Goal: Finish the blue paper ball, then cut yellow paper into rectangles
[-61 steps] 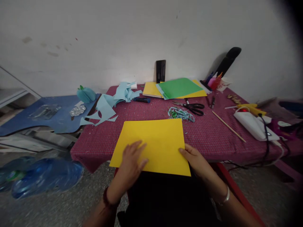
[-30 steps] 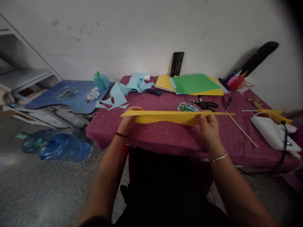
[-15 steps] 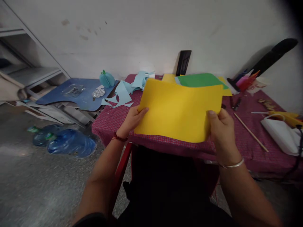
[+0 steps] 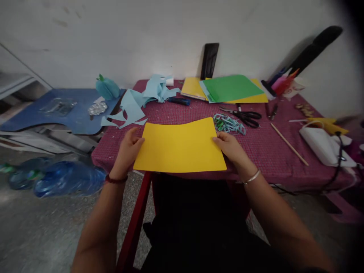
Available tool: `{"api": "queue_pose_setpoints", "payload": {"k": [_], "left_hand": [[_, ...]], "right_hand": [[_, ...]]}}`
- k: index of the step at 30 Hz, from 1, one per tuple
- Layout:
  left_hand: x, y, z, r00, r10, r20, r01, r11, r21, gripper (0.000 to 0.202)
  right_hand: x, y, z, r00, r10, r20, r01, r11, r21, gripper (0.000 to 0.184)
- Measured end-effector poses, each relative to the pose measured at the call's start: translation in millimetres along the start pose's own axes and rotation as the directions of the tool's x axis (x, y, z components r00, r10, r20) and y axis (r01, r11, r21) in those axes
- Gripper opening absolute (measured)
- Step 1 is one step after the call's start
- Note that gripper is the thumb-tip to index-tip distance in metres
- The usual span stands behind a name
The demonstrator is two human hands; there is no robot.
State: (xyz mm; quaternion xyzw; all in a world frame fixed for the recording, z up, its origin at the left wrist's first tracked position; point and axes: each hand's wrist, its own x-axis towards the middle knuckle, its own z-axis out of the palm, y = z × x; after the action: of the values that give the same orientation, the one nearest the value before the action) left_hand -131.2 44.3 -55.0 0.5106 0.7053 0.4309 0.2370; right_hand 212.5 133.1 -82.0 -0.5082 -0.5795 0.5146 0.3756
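A plain yellow sheet of paper (image 4: pixel 179 148) is stretched between my two hands at the front edge of the table. My left hand (image 4: pixel 129 149) pinches its left edge, thumb on top. On the opposite side, my right hand (image 4: pixel 230 148) grips the right edge in the same way. Just beyond the sheet's upper right corner lies a heap of thin blue and green paper strips (image 4: pixel 229 124). Black-handled scissors (image 4: pixel 246 116) rest beside that heap, blades pointing left.
Light blue paper offcuts (image 4: pixel 132 108) lie at the back left. Green sheets (image 4: pixel 233 88) are stacked on yellow ones, with a dark phone (image 4: pixel 209 60) behind. A wooden stick (image 4: pixel 288 144) and white power strip (image 4: pixel 321 146) lie right. A blue paper ornament (image 4: pixel 107 88) stands on the side table.
Both hands have brought the yellow sheet lower and closer to the table edge, uncovering the scissors and paper strips. My view has shifted to the right.
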Motion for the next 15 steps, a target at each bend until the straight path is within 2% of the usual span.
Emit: {"api": "queue_pose_setpoints", "payload": {"k": [1,2,3,4,5,7,8,9,10,12,15], "left_hand": [[-2.1,1.8,-0.3,0.989,0.128,-0.073,-0.112,0.977,0.183,0.055],[-6.4,4.2,0.5,0.96,0.267,-0.084,-0.225,0.914,0.337,0.052],[-12.5,6.9,2.5,0.92,0.39,-0.027,-0.342,0.836,0.429,0.047],[-19.7,9.6,6.0,0.874,0.478,0.086,-0.462,0.763,0.452,0.044],[-27.2,12.0,10.9,0.818,0.529,0.225,-0.571,0.703,0.424,0.045],[-39.9,15.0,23.7,0.687,0.539,0.486,-0.715,0.619,0.324,0.058],[-44.0,15.4,30.5,0.628,0.515,0.583,-0.755,0.586,0.296,0.066],[-46.4,15.3,36.7,0.587,0.485,0.648,-0.779,0.556,0.29,0.073],[-47.2,14.8,41.8,0.568,0.457,0.685,-0.791,0.532,0.301,0.076],[-45.5,14.0,48.1,0.566,0.421,0.709,-0.795,0.508,0.333,0.076],[-40.6,16.2,49.3,0.578,0.406,0.708,-0.791,0.493,0.363,0.073]], "right_hand": [[3.0,1.2,-0.1,1.0,-0.012,0.011,0.012,0.999,-0.039,0.016],[5.9,2.5,-0.2,0.999,-0.032,0.012,0.033,0.996,-0.083,0.015],[8.2,3.8,-0.2,0.998,-0.061,0.003,0.061,0.989,-0.134,0.017],[9.5,5.0,-0.4,0.995,-0.096,-0.018,0.091,0.977,-0.194,0.021],[9.4,5.8,-0.8,0.99,-0.137,-0.044,0.121,0.959,-0.256,0.028],[4.4,6.1,-3.2,0.97,-0.223,-0.095,0.175,0.916,-0.361,0.044],[-0.7,5.4,-5.4,0.959,-0.266,-0.103,0.203,0.891,-0.407,0.049],[-7.4,4.2,-8.4,0.946,-0.312,-0.09,0.242,0.861,-0.447,0.05],[-15.2,2.6,-12.0,0.931,-0.361,-0.051,0.294,0.825,-0.482,0.049],[-32.3,-0.7,-19.8,0.896,-0.429,0.115,0.421,0.739,-0.526,0.048],[-53.7,-2.6,-28.3,0.818,-0.388,0.424,0.571,0.636,-0.519,0.064]]}}
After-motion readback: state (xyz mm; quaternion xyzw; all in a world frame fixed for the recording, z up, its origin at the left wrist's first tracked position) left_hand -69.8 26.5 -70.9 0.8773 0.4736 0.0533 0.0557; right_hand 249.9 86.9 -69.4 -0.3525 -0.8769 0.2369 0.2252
